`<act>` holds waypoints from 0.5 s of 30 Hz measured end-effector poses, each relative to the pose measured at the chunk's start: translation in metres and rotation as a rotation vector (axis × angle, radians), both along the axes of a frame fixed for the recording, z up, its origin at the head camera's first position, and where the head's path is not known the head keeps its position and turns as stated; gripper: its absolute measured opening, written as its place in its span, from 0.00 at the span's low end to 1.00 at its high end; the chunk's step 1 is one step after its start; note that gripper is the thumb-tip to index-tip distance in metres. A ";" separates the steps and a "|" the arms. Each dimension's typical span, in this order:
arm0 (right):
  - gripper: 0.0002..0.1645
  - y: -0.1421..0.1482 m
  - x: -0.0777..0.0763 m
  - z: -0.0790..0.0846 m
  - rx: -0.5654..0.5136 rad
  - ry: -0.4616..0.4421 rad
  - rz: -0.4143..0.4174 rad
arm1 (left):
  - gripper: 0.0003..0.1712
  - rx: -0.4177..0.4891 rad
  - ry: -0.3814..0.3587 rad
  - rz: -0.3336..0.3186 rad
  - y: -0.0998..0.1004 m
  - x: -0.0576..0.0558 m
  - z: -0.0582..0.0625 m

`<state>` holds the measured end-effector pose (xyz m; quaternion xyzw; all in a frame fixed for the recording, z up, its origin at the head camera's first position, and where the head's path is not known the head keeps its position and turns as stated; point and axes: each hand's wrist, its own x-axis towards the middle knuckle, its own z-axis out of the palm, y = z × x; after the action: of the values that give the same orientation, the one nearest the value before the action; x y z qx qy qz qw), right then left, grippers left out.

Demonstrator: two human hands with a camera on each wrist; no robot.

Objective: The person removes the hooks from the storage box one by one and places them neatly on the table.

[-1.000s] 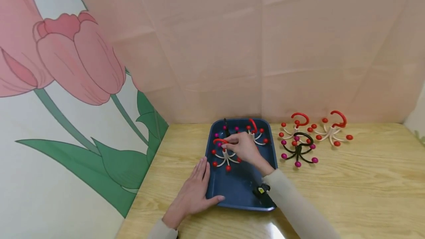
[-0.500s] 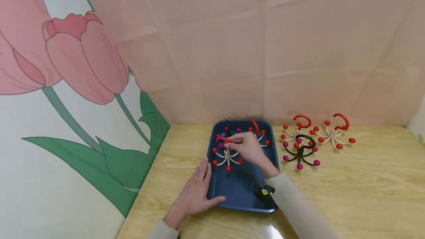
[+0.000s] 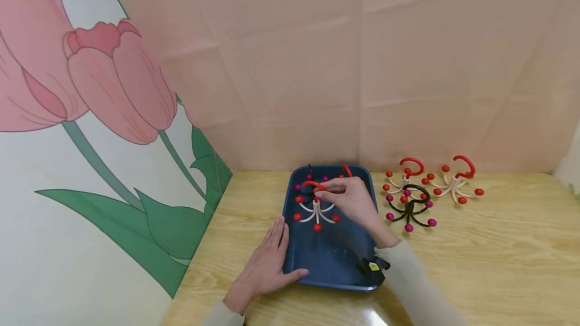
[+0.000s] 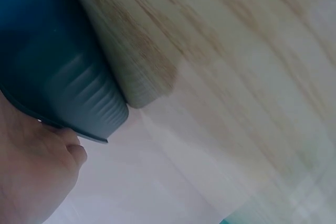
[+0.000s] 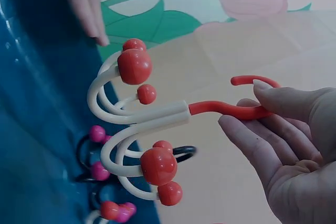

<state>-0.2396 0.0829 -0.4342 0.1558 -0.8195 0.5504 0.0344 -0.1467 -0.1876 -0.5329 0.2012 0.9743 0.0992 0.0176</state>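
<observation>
My right hand (image 3: 355, 202) pinches the red hook of a white multi-arm hanger (image 3: 316, 210) with red ball tips. The right wrist view shows thumb and fingers on that red hook (image 5: 249, 112), the white arms spreading over the blue tray (image 3: 333, 258). My left hand (image 3: 265, 260) rests along the tray's left rim, fingers straight and thumb over the near edge. Behind the held hanger, a black hanger with magenta balls (image 3: 325, 178) lies in the tray, partly covered. Another red hook (image 3: 346, 170) shows at the tray's back right, mostly hidden by my right hand.
Right of the tray, two white hangers with red hooks (image 3: 455, 182) and a black hanger (image 3: 410, 210) stand close together on the wooden table (image 3: 489, 255). A pinkish cloth (image 3: 290, 74) hangs behind, and a tulip-painted wall (image 3: 113, 175) borders the left.
My right hand has shifted a little to the right with the white hanger, covering more of the one at the tray's back right. The left hand stays on the rim.
</observation>
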 end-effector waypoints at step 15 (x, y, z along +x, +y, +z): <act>0.23 0.054 0.055 0.054 -0.063 0.076 -0.127 | 0.70 -0.015 -0.013 -0.023 -0.011 0.008 0.002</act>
<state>-0.1848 0.1374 -0.3806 0.1229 -0.8081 0.5664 0.1053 -0.1391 -0.1981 -0.5306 0.2117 0.9726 0.0927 0.0264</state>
